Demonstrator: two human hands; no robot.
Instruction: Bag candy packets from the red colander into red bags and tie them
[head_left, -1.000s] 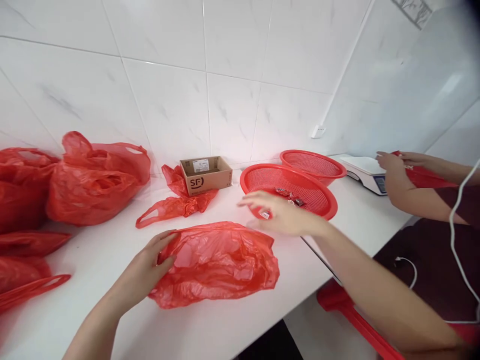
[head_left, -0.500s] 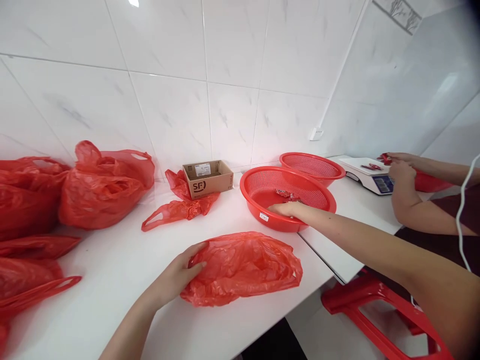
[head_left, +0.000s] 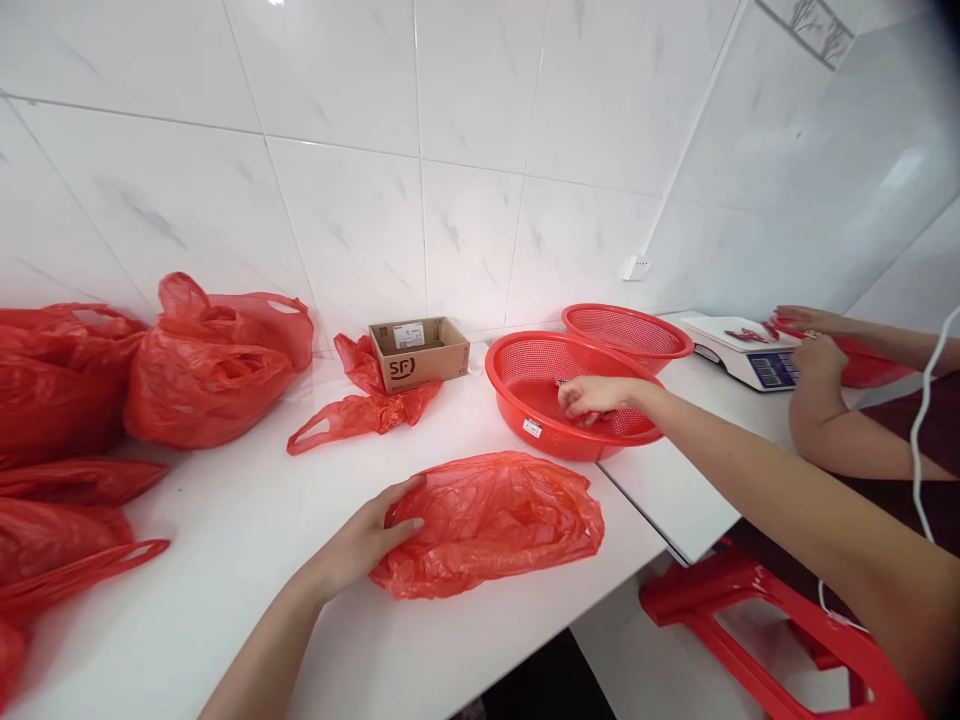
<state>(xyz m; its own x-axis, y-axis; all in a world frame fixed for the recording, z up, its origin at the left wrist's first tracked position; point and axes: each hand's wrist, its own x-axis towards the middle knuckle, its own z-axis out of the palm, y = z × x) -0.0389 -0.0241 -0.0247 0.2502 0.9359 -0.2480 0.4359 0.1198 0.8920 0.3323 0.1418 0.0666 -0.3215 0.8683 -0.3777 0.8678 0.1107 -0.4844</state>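
Note:
My left hand [head_left: 382, 532] grips the near-left rim of an open red plastic bag [head_left: 495, 525], thumb inside and fingers behind the film. The bag lies spread on the white table, its mouth facing up. My right hand [head_left: 596, 397] is over the inside of a red perforated plastic basket [head_left: 517, 415], fingers curled together. A bit of red and a small patterned bit show at the fingers, too small to name. My hand and forearm hide much of the basket's inside.
Full red bags [head_left: 217, 380] stand at the left. A small cardboard box [head_left: 431, 368] sits by a flattened red bag [head_left: 360, 415]. Behind are a second red basket [head_left: 637, 325] and a white scale [head_left: 739, 355] with small red packets. A co-worker's hands [head_left: 814, 335] work beside it. A red stool [head_left: 720, 600] stands below.
My right hand has risen from the basket's bottom and its fingers have curled closed. My left hand keeps its hold on the bag. The co-worker's hands have shifted slightly at the scale.

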